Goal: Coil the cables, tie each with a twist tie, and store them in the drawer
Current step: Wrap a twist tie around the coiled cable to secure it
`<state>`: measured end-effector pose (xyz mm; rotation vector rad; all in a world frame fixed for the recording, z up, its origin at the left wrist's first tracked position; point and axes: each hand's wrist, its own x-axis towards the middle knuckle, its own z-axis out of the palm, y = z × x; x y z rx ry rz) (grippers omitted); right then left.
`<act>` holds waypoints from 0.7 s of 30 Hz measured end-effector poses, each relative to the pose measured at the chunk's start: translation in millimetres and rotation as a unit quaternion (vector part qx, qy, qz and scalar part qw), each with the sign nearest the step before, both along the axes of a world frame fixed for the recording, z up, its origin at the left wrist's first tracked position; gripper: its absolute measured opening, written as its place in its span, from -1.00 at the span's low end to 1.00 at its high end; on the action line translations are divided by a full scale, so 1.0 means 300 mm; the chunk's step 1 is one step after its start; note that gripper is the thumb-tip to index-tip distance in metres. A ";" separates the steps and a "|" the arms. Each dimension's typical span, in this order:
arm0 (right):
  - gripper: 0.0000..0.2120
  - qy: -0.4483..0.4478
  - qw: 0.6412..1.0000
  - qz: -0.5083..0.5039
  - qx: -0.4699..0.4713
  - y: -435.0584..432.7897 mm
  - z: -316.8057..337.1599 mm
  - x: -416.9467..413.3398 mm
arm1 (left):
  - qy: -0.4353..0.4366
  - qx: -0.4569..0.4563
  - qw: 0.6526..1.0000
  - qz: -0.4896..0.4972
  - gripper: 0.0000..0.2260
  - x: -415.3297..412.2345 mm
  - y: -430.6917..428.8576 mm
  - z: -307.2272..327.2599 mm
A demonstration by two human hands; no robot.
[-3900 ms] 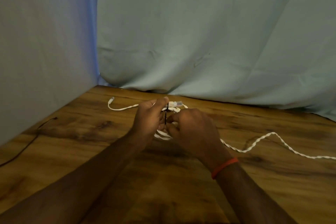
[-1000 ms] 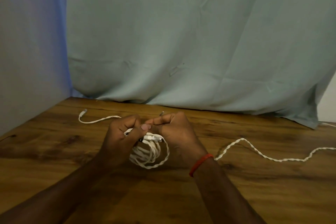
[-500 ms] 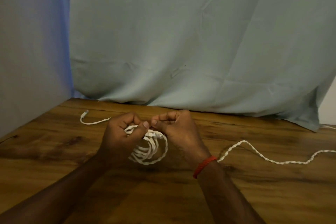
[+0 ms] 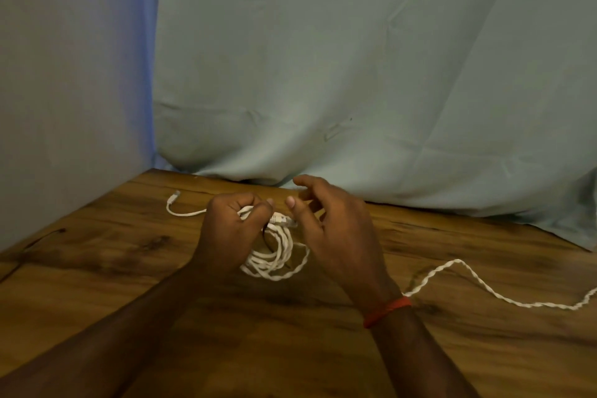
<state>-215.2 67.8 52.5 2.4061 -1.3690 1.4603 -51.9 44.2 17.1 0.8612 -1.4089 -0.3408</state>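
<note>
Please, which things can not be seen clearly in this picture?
Head view only:
Twist tie: a thin dark sliver; the left hand hides whether it is closed.
White coiled cable: its top is hidden in that grip.
Twisted white cable: far end cut off by the right edge.
Right hand: fingertips blurred.
Drawer: outside the frame.

Single view only: head cam, so nothing overlaps with a second one. It sits above and behind the hands and looks forward and down across the table (image 4: 129, 268) to the curtain (image 4: 355, 74) at the far edge. Close range: both forearms enter from the bottom edge, with the left hand (image 4: 226, 236) and right hand (image 4: 339, 236) just below frame centre. Wide lens; curtain fills the upper half and a side panel (image 4: 64, 74) closes the left. Cable (image 4: 455, 262) exits the right edge. Camera looks roughly level, though the dim, soft picture makes that hard to judge.
</note>
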 end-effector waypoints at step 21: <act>-0.68 0.266 0.933 -0.227 -0.081 0.064 -0.096 0.126 | 0.207 0.147 0.962 -0.104 -0.56 -0.024 -0.035 -0.013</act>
